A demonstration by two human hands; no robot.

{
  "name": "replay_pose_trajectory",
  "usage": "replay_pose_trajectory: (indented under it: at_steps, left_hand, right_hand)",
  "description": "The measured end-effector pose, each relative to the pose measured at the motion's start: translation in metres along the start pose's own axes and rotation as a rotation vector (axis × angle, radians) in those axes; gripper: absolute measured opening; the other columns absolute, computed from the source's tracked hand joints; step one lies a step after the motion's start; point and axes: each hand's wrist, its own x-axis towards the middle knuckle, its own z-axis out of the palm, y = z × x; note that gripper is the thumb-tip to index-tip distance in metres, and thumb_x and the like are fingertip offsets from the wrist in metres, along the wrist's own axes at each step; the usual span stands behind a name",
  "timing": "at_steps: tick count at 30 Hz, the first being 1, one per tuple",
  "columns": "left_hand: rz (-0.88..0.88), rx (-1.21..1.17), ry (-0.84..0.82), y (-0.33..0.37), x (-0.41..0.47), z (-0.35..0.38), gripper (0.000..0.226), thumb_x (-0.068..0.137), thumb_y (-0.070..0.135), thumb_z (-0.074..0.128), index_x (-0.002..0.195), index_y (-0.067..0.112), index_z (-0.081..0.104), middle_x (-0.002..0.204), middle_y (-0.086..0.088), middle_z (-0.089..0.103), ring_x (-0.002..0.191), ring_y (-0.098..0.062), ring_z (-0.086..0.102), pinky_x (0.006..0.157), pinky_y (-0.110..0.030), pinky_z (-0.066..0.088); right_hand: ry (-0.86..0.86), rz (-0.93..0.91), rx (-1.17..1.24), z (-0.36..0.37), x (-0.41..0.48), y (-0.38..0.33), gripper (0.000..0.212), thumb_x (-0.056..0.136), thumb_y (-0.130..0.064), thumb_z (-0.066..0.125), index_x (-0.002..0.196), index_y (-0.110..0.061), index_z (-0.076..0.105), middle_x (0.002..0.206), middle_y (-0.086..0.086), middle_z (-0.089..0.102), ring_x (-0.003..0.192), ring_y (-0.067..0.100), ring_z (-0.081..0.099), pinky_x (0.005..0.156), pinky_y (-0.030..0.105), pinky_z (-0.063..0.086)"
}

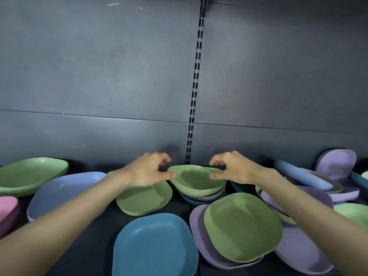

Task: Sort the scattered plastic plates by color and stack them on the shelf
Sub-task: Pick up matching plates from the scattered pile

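A green plate (pixel 196 181) sits tilted on top of a small pile of purple and teal plates (pixel 201 199) at the back of the dark shelf (pixel 99 222). My left hand (pixel 148 169) is at its left rim and my right hand (pixel 232 166) at its right rim. Each thumb touches the rim and the fingers curl above it, so both hands pinch the plate. More green plates lie around: a stack (pixel 33 174) at far left, one (pixel 145 198) under my left wrist, and one (pixel 243 226) on top of purple plates (pixel 199 228).
A light blue plate (pixel 65 192) and pink plates (pixel 8 210) lie on the left. A teal plate (pixel 155 246) sits at the front. Purple (pixel 336 164) and light blue (pixel 302 174) plates lean at the back right. The grey back panel (pixel 99 76) has a slotted upright (pixel 196 76).
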Motion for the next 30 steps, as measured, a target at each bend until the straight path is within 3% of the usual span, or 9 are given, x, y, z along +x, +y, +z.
replay_pose_trajectory:
  at_steps: [6, 10, 13, 16, 19, 22, 26, 28, 30]
  left_hand:
    - [-0.082, 0.058, -0.11, -0.023, 0.007, -0.001, 0.067, 0.081, 0.054, 0.062, 0.134, 0.016, 0.044, 0.131, -0.001, 0.052, 0.115, -0.014, 0.051, 0.098, -0.026, 0.04]
    - [-0.171, 0.007, -0.276, -0.047, 0.017, -0.006, 0.1, 0.06, 0.078, 0.06, 0.138, 0.02, 0.038, 0.136, -0.001, 0.048, 0.121, -0.014, 0.048, 0.105, -0.029, 0.038]
    - [-0.189, 0.009, -0.375, -0.06, 0.023, -0.007, 0.095, 0.064, 0.07, 0.063, 0.139, 0.018, 0.035, 0.129, 0.001, 0.054, 0.115, -0.013, 0.054, 0.101, -0.026, 0.042]
    - [-0.184, 0.023, -0.427, -0.068, 0.028, -0.006, 0.096, 0.064, 0.069, 0.066, 0.138, 0.016, 0.037, 0.117, 0.005, 0.059, 0.1, -0.01, 0.058, 0.087, -0.021, 0.044]
    - [-0.171, 0.048, -0.398, -0.072, 0.032, -0.004, 0.081, 0.072, 0.059, 0.069, 0.136, 0.017, 0.041, 0.112, 0.005, 0.059, 0.097, -0.012, 0.058, 0.081, -0.019, 0.042]
    - [-0.144, 0.03, -0.372, -0.075, 0.034, -0.002, 0.071, 0.074, 0.05, 0.073, 0.131, 0.017, 0.046, 0.101, 0.005, 0.063, 0.088, -0.011, 0.061, 0.071, -0.017, 0.047]
    - [-0.111, 0.012, -0.357, -0.079, 0.034, -0.001, 0.052, 0.073, 0.035, 0.078, 0.116, 0.015, 0.056, 0.085, 0.005, 0.066, 0.072, -0.008, 0.061, 0.064, -0.02, 0.047]
    - [-0.095, 0.005, -0.336, -0.081, 0.034, -0.001, 0.04, 0.073, 0.028, 0.079, 0.106, 0.014, 0.062, 0.074, 0.005, 0.065, 0.063, -0.007, 0.059, 0.064, -0.022, 0.048]
    - [-0.089, -0.017, -0.332, -0.083, 0.035, -0.003, 0.026, 0.074, 0.023, 0.078, 0.095, 0.013, 0.066, 0.075, -0.004, 0.07, 0.062, -0.01, 0.06, 0.065, -0.025, 0.05]
  right_hand:
    - [-0.071, 0.042, 0.041, 0.012, 0.022, 0.0, 0.065, 0.076, -0.047, 0.072, 0.128, -0.014, 0.051, 0.118, 0.007, 0.059, 0.107, 0.022, 0.055, 0.094, 0.031, 0.046]
    - [-0.107, 0.074, 0.041, 0.017, 0.029, 0.001, 0.075, 0.074, -0.051, 0.073, 0.132, -0.013, 0.045, 0.113, 0.006, 0.059, 0.101, 0.021, 0.056, 0.09, 0.03, 0.047]
    - [-0.113, 0.096, 0.045, 0.019, 0.032, 0.001, 0.079, 0.073, -0.052, 0.073, 0.134, -0.014, 0.042, 0.113, 0.005, 0.058, 0.097, 0.019, 0.055, 0.085, 0.027, 0.046]
    - [-0.108, 0.138, -0.004, 0.022, 0.036, 0.0, 0.081, 0.069, -0.056, 0.073, 0.133, -0.016, 0.042, 0.11, 0.001, 0.054, 0.101, 0.021, 0.052, 0.089, 0.031, 0.043]
    - [-0.096, 0.167, -0.064, 0.024, 0.038, -0.003, 0.079, 0.07, -0.056, 0.073, 0.131, -0.017, 0.043, 0.113, 0.001, 0.055, 0.108, 0.023, 0.05, 0.095, 0.034, 0.038]
    - [-0.087, 0.185, -0.061, 0.025, 0.041, -0.004, 0.078, 0.068, -0.053, 0.076, 0.129, -0.017, 0.044, 0.103, -0.004, 0.049, 0.1, 0.019, 0.047, 0.095, 0.035, 0.038]
    - [-0.039, 0.239, 0.044, 0.026, 0.045, 0.0, 0.074, 0.062, -0.044, 0.083, 0.123, -0.016, 0.051, 0.101, -0.001, 0.053, 0.096, 0.02, 0.053, 0.083, 0.031, 0.046]
    - [-0.017, 0.24, 0.09, 0.026, 0.045, -0.001, 0.058, 0.065, -0.032, 0.084, 0.113, -0.012, 0.059, 0.096, 0.001, 0.057, 0.089, 0.019, 0.057, 0.074, 0.026, 0.048]
    - [-0.023, 0.224, 0.108, 0.026, 0.046, -0.001, 0.037, 0.069, -0.023, 0.083, 0.1, -0.009, 0.068, 0.089, 0.002, 0.063, 0.081, 0.015, 0.06, 0.067, 0.022, 0.048]
